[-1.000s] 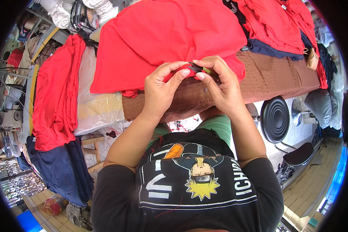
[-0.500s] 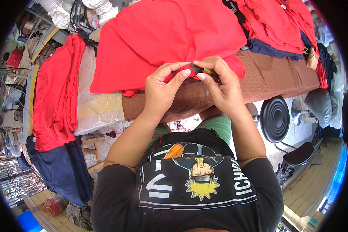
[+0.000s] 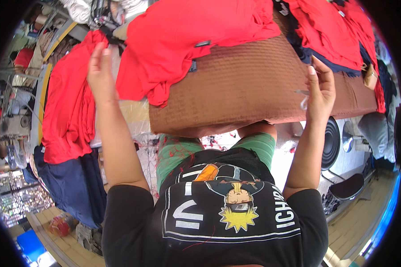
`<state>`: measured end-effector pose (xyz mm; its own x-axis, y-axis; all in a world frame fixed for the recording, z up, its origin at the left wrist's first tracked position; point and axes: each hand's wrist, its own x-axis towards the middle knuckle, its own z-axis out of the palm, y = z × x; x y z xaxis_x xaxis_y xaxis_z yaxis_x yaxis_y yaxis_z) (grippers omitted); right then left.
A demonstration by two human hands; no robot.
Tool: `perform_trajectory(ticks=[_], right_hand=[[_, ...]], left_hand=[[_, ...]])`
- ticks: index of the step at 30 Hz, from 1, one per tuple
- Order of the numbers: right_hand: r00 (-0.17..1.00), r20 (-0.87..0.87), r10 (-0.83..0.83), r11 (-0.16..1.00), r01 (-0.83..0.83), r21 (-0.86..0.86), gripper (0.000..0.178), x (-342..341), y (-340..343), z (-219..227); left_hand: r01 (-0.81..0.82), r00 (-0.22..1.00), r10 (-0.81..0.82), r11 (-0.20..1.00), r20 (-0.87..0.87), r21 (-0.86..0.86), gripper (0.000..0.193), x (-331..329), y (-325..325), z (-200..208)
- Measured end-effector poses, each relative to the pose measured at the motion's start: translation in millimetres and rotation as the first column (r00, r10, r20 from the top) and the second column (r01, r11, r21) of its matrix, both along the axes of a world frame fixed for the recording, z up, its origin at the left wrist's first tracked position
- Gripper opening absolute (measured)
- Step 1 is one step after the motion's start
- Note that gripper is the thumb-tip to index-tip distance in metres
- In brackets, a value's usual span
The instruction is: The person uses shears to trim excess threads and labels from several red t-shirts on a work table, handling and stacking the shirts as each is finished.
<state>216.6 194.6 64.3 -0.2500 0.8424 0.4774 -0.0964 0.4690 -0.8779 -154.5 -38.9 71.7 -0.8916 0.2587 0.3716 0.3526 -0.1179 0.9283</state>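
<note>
My left hand [image 3: 101, 75] is raised with its fingers stretched out, holding nothing, near the long red garment pile [image 3: 71, 102] on the left. My right hand [image 3: 321, 89] is lifted over the right part of the brown-covered table [image 3: 236, 84], its thumb and forefinger close together. A small bladed tool [image 3: 302, 92] with a grey pointed tip juts from that hand, beside a whitish loop; its handle is mostly hidden by the palm. Ahead of me a red garment [image 3: 165, 44] lies bunched on the table, with small dark tags [image 3: 203, 43] showing near its edge.
More red garments [image 3: 329, 35] lie over dark blue cloth at the far right. Navy cloth [image 3: 71, 187] hangs below the left pile. A round black stool [image 3: 330, 144] stands right of the table. Thread scraps litter the floor [image 3: 220, 140] under the table's near edge.
My hands have come apart from the red cloth and dark piece they pinched together, left going left, right going right. The red garment has shifted away, baring more brown cover.
</note>
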Motion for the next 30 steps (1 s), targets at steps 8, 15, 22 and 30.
perform_trajectory(ticks=[8, 15, 22, 30], right_hand=[[0.988, 0.131, 0.08, 0.992, -0.066, -0.104, 0.025, -19.9, 24.3, -28.5], [0.889, 0.454, -0.052, 0.996, 0.016, 0.085, 0.044, -65.1, 48.8, -49.7], [0.804, 0.443, -0.397, 0.838, 0.121, 0.532, 0.044, -147.1, 75.9, -61.6], [0.936, 0.283, 0.208, 0.977, -0.187, -0.097, 0.011, -151.0, 103.6, -44.6]], left_hand=[[0.143, 0.985, -0.12, 0.968, 0.121, -0.208, 0.028, 11.2, -25.4, -55.4], [-0.125, 0.951, -0.105, 0.732, -0.292, -0.67, 0.035, 37.8, -18.5, -72.2], [-0.181, 0.906, -0.106, 0.779, -0.411, -0.6, 0.022, 34.6, -0.4, -75.0], [0.236, 0.971, -0.237, 0.936, -0.025, 0.262, 0.013, -16.9, -4.0, 21.2]])
